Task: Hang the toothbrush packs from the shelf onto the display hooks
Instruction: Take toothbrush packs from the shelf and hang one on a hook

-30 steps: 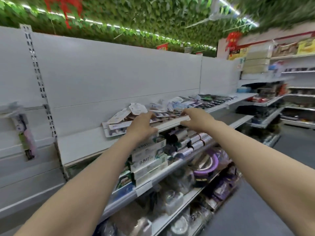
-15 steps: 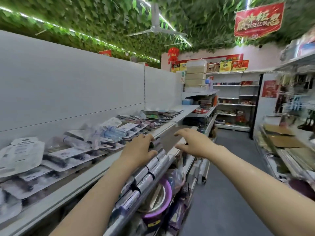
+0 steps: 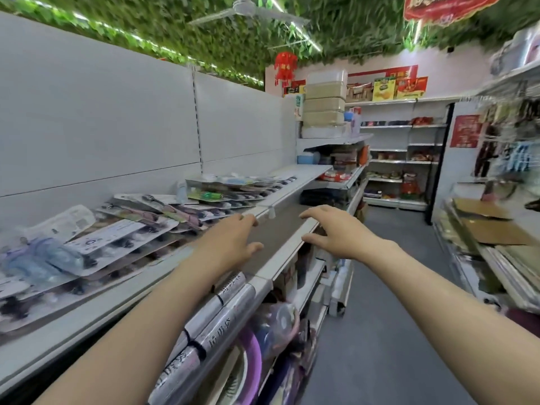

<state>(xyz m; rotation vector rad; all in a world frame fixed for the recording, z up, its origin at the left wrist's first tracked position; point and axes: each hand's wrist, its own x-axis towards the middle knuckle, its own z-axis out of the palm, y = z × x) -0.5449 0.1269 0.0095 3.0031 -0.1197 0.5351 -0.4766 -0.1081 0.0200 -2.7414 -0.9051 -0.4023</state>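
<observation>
We are looking along a white shelf running from seven o'clock toward one o'clock. Toothbrush packs are lying flat on it in overlapping rows, filling its stretch at nine o'clock. Its far end toward one o'clock is showing bare board. Below, at six o'clock, a lower shelf is carrying rolled bags.

Little can be read. On the silver rolls at lower centre of the frame, black Chinese characters run along the wrappers; one roll seems to read "信用袋", though blur leaves that uncertain. The red banner at the upper right carries pale characters too smeared to read. The red poster at right and the yellow box on the far top shelf show print, illegible.
</observation>
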